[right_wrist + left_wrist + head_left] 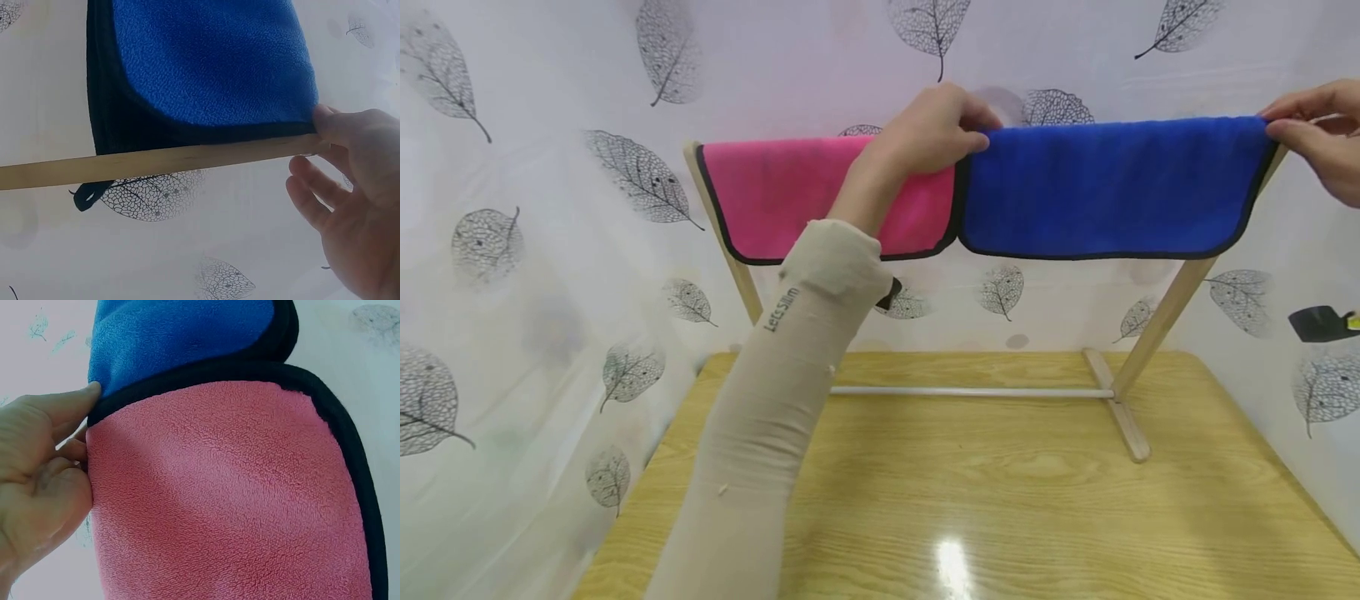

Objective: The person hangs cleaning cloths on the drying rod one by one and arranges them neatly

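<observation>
A blue towel [1112, 192] with black edging hangs folded over the top of a wooden rack [1161, 321]. Beside it on the left hangs a pink towel [790, 196], also black-edged; the two borders meet. My left hand [936, 129] pinches the blue towel's upper left corner, right where the towels meet. In the left wrist view its thumb [94, 390] lies on the blue cloth, the other fingers partly behind it. At the far upper corner my right hand [1326, 137] pinches the blue towel next to the rack's right post. A black loop [90, 195] shows below that post.
The rack stands on a wood-grain table [970, 483]. Its white lower bar [977, 392] joins the feet, of which the right foot [1127, 425] shows. A white leaf-print curtain [550, 333] surrounds the table. My left forearm crosses in front of the pink towel.
</observation>
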`<action>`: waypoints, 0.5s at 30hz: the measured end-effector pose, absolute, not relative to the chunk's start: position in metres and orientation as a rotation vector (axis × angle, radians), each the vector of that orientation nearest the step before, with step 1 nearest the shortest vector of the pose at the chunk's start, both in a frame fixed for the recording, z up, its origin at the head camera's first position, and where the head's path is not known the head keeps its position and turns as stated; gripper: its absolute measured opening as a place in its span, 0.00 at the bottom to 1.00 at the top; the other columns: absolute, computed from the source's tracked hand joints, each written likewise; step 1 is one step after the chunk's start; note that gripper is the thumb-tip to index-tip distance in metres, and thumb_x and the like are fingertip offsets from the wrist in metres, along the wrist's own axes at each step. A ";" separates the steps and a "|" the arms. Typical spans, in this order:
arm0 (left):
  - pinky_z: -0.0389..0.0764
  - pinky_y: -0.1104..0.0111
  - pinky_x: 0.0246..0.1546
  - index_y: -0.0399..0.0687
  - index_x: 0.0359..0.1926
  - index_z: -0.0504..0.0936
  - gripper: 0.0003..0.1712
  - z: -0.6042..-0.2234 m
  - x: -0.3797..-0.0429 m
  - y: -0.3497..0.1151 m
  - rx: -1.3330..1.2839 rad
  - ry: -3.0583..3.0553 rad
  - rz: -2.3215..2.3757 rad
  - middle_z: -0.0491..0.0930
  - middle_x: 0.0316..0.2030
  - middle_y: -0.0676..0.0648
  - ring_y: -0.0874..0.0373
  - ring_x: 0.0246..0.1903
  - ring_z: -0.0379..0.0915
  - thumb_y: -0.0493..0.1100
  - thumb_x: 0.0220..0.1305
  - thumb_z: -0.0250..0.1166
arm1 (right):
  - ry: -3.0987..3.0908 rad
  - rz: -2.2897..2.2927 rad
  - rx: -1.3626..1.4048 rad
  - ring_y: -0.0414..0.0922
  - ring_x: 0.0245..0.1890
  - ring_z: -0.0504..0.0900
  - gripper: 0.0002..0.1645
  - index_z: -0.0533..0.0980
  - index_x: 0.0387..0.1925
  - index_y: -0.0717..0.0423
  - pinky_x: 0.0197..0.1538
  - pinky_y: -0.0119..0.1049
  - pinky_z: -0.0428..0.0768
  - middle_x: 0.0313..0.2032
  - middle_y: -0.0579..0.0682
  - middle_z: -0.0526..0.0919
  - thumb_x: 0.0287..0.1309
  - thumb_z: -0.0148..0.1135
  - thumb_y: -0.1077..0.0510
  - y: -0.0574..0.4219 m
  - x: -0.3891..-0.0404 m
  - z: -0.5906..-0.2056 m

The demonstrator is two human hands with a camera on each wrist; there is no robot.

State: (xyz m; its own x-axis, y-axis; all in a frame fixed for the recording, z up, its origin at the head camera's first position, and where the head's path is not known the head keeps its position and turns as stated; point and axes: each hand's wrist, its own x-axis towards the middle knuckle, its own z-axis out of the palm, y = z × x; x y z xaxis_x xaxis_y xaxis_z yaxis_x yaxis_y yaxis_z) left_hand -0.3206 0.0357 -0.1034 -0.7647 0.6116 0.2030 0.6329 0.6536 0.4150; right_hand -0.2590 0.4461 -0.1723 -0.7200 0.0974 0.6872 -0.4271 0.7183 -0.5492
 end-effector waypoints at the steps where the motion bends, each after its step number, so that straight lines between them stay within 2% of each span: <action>1: 0.65 0.82 0.61 0.51 0.68 0.80 0.21 -0.104 -0.320 0.036 -1.056 -2.815 -0.760 0.81 0.62 0.52 0.62 0.62 0.70 0.41 0.77 0.57 | -2.202 0.943 0.251 0.22 0.30 0.71 0.19 0.76 0.40 0.23 0.37 0.12 0.63 0.37 0.22 0.74 0.76 0.56 0.59 0.447 -0.259 -0.173; 7: 0.68 0.81 0.59 0.46 0.64 0.81 0.20 -0.105 -0.317 0.037 -1.025 -2.799 -0.861 0.80 0.59 0.48 0.59 0.60 0.72 0.37 0.73 0.63 | -2.222 0.940 0.245 0.20 0.29 0.71 0.22 0.75 0.42 0.23 0.34 0.12 0.62 0.36 0.24 0.74 0.76 0.55 0.63 0.449 -0.259 -0.173; 15: 0.68 0.80 0.60 0.47 0.64 0.81 0.21 -0.105 -0.318 0.037 -1.006 -2.798 -0.851 0.80 0.60 0.49 0.59 0.60 0.71 0.37 0.72 0.65 | -2.169 1.018 0.288 0.21 0.25 0.73 0.21 0.78 0.41 0.27 0.28 0.17 0.59 0.34 0.26 0.76 0.75 0.57 0.63 0.448 -0.261 -0.174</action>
